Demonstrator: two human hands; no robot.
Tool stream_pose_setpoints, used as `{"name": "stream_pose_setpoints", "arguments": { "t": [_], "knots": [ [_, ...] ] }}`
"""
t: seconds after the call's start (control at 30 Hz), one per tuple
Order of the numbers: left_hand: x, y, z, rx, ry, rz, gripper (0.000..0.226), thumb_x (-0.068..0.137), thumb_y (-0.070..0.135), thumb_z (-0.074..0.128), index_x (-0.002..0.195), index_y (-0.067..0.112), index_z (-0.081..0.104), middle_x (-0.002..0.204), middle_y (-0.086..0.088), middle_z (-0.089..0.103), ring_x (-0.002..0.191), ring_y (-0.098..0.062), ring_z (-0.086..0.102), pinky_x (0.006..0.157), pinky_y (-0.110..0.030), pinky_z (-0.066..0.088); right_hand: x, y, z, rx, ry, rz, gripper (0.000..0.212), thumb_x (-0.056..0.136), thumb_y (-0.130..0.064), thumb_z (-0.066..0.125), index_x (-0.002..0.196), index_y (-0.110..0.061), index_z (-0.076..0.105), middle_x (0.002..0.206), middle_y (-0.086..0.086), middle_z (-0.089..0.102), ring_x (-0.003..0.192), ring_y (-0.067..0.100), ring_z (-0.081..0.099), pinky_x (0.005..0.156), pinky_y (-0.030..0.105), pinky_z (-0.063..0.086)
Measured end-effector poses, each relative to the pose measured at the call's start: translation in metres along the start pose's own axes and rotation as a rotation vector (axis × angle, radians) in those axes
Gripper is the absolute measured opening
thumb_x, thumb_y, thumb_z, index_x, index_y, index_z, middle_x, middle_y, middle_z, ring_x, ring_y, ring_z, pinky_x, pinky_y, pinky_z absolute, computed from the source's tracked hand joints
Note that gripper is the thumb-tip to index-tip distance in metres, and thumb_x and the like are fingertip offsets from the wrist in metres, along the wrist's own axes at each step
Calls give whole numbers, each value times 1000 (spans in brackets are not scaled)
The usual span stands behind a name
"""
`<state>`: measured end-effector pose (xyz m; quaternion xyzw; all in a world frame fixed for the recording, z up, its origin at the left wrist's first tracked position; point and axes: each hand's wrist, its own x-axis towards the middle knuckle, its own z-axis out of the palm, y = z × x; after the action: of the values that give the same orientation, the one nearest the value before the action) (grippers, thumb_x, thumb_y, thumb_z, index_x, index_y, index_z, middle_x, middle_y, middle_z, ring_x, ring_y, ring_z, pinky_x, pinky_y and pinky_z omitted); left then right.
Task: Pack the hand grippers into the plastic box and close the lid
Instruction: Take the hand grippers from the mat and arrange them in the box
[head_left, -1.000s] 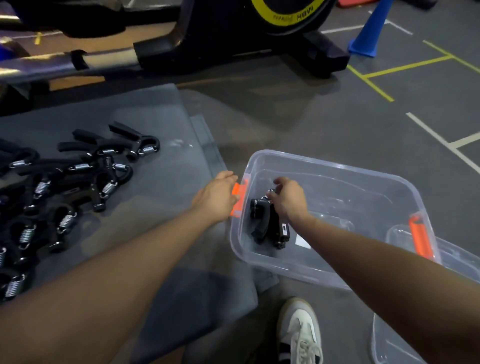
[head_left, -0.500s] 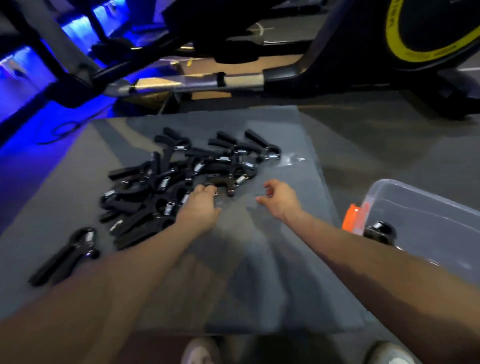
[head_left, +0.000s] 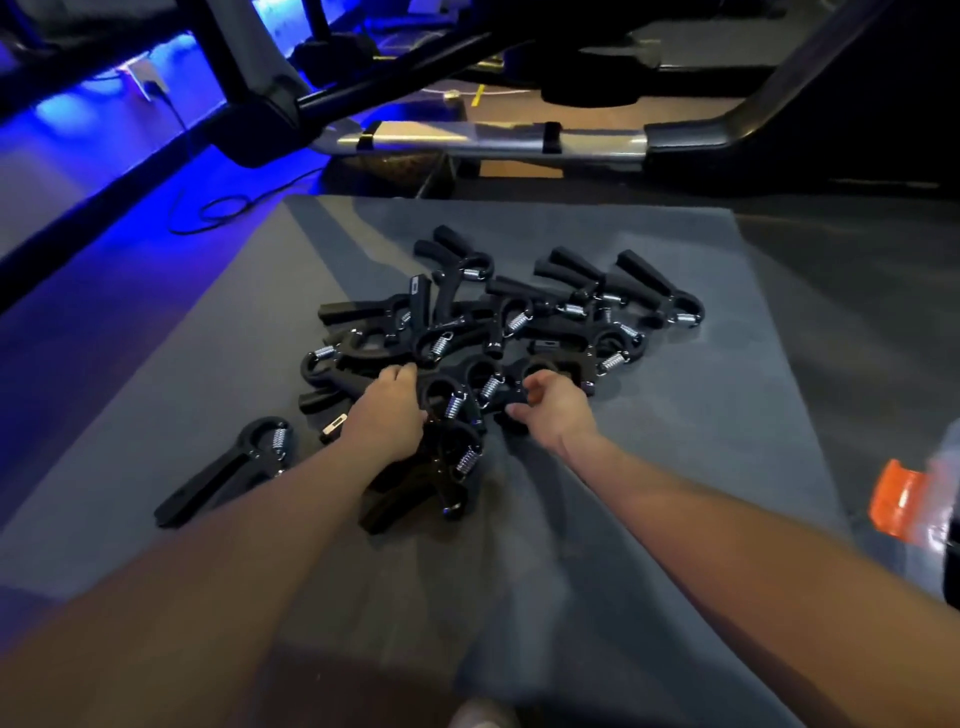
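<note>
So, fingers first: on the left hand (head_left: 387, 413) they're curled down into the near edge of the heap of hand grippers (head_left: 498, 338), but what exactly is clamped under them can't really be made out, since the knuckles hide it. On the right hand (head_left: 553, 410) the fingers are bent round a black gripper (head_left: 511, 397) at the front of the pile, thumb tucked under, so that one looks properly grabbed.

Just below the left wrist, a couple of grippers (head_left: 441, 478) are stacked on each other, touching the forearm side. One lone gripper (head_left: 228, 467) is laid out flat well to the left, apart from the rest, ring end up and handles pointing toward the camera.

The heap itself can't be counted cleanly, too tangled and dark, but around a dozen shiny springs are seen, so something like twelve to fifteen pieces, all black with steel coils.

Everything is spread on one grey mat (head_left: 701, 415). One plastic box (head_left: 935, 514) is barely caught at the far right edge, blurred, with one orange latch (head_left: 896, 499) showing; its inside can't be seen. One white shoe toe (head_left: 480, 714) is poking in at the bottom. Exercise machine frames (head_left: 488, 140) are parked behind the mat, blue light on the left.
</note>
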<state>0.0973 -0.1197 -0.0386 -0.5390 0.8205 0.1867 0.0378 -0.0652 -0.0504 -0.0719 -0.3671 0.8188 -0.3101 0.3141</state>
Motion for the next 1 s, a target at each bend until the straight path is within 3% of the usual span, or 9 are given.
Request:
{"name": "stream_pose_setpoints", "arguments": {
  "t": [0.17, 0.3, 0.47, 0.67, 0.83, 0.93, 1.0],
  "knots": [
    [12, -17, 10, 29, 6, 29, 44, 90, 19, 56, 132, 10, 46, 140, -10, 45, 132, -29, 39, 112, -40, 31, 9, -4, 7, 2, 51, 7, 38, 82, -18, 71, 115, -5, 60, 96, 6, 58, 90, 21, 57, 92, 33, 46],
    [11, -12, 10, 73, 54, 43, 40, 88, 19, 61, 125, 13, 49, 132, -8, 52, 129, -28, 38, 104, -38, 35, 9, -5, 10, 9, 56, 1, 36, 81, -18, 71, 114, -8, 60, 91, -1, 56, 88, 15, 53, 94, 34, 47],
    [3, -1, 7, 23, 80, 24, 32, 90, 16, 57, 119, 13, 44, 125, -11, 51, 114, -33, 53, 86, -44, 44, 4, -8, 4, 34, 48, -13, 33, 82, -17, 70, 112, -8, 61, 90, -1, 57, 88, 14, 54, 95, 33, 48],
    [-2, 14, -14, -19, 282, 35, 35, 89, 11, 57, 121, 13, 45, 119, -11, 54, 108, -31, 55, 77, -40, 42, -5, -13, -15, 80, 40, -62, 29, 84, -15, 68, 111, -5, 60, 87, 1, 57, 81, 13, 53, 68, 19, 38],
    [-7, 45, -37, -280, 478, -16, 33, 89, 18, 59, 120, 14, 48, 120, -8, 57, 108, -32, 57, 79, -39, 41, -9, -14, -33, 155, 50, -70, 22, 83, -13, 69, 103, -9, 60, 72, -1, 54, 77, 15, 51, 72, 22, 39],
    [-6, 70, -38, -551, 419, -17, 31, 87, 20, 63, 114, 13, 52, 115, -7, 61, 105, -29, 58, 86, -37, 44, -15, -13, -51, 226, 26, -88, 24, 83, -11, 70, 103, -8, 58, 65, -4, 48, 64, 14, 46, 63, 19, 39],
    [-6, 92, -33, -728, 366, -37, 30, 83, 19, 68, 108, 11, 55, 109, -10, 63, 102, -29, 61, 90, -38, 47, -22, -11, -67, 267, -12, -111, 31, 82, -10, 70, 110, -4, 58, 65, -2, 49, 64, 14, 45, 64, 19, 39]
  ]
}}
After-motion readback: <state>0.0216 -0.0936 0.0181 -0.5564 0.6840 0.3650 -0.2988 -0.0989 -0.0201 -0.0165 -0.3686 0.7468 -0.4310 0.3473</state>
